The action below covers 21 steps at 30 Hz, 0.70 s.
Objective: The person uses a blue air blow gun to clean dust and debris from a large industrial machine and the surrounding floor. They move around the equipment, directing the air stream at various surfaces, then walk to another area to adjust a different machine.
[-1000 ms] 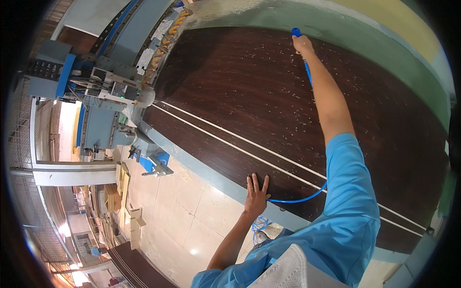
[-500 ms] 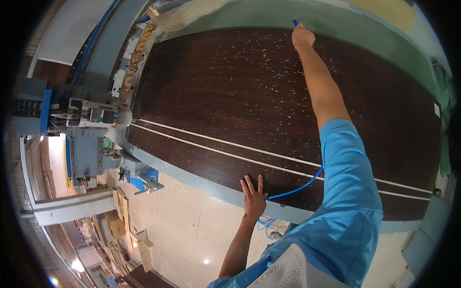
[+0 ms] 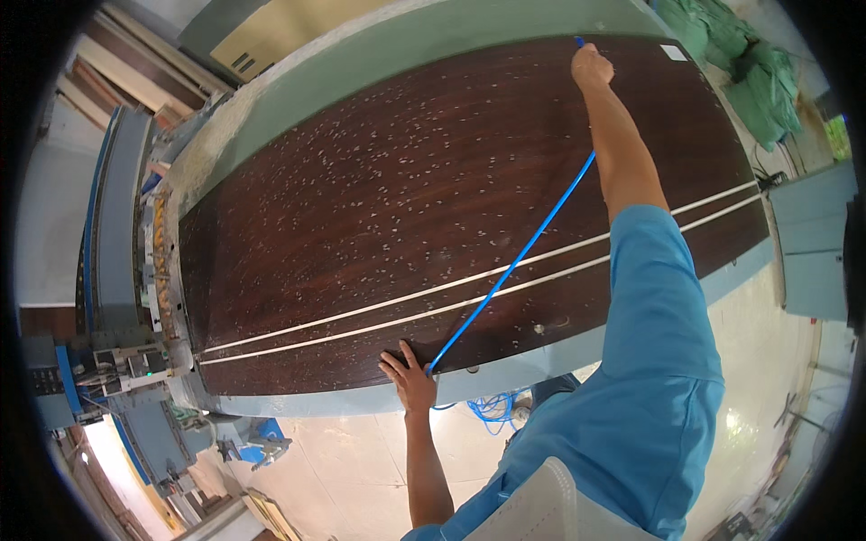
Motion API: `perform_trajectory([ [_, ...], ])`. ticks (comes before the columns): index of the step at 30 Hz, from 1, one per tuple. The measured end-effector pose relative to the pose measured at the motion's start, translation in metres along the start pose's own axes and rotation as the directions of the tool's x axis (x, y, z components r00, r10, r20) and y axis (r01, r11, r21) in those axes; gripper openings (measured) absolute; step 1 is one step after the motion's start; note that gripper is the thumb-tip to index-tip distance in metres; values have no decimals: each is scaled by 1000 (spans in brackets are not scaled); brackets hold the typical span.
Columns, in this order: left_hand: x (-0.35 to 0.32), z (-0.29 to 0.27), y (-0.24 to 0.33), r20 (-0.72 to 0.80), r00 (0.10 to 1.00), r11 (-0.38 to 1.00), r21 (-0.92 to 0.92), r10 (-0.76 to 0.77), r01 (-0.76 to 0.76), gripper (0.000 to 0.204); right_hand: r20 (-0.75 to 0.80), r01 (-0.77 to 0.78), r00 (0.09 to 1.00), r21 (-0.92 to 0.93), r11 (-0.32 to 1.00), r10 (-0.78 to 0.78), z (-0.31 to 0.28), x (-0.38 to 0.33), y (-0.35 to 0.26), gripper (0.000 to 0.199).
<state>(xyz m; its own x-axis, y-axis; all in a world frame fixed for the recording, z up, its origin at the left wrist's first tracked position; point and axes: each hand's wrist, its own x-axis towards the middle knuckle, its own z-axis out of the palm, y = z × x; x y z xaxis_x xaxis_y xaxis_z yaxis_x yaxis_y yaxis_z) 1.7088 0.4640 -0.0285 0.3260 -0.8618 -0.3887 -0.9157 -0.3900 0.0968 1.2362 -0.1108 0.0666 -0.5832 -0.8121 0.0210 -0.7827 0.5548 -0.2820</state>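
Your left hand lies flat, fingers spread, on the near edge of the dark wood panel; the thin blue hose, light and limp, trails across it, best held near its tip; far off, your right hand grips that end, fist closed.

Bright, even daylight fills the frame, with glare on the pale floor at lower left and lower right. Fisheye bending curves the dark panel strongly; black vignette rings every corner. Focus holds sharp centrally, softening toward the rim.
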Motion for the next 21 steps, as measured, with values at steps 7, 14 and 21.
perform_trajectory([
  [7, -13, 13, 24, -156, 976, 984, -72, 152, -164, 79, -53, -270, 960, 80, 960, 274, -62, -14, 173, 38],
  [14, -73, 49, 50, -226, 894, 903, -104, 386, -417, 65, 523, -212, 852, 370, 904, -14, -99, -68, 305, 34],
  [21, -100, 61, 45, -231, 848, 856, -93, 477, -508, 58, -107, -400, 901, 170, 900, 421, -137, -113, 397, 46],
])
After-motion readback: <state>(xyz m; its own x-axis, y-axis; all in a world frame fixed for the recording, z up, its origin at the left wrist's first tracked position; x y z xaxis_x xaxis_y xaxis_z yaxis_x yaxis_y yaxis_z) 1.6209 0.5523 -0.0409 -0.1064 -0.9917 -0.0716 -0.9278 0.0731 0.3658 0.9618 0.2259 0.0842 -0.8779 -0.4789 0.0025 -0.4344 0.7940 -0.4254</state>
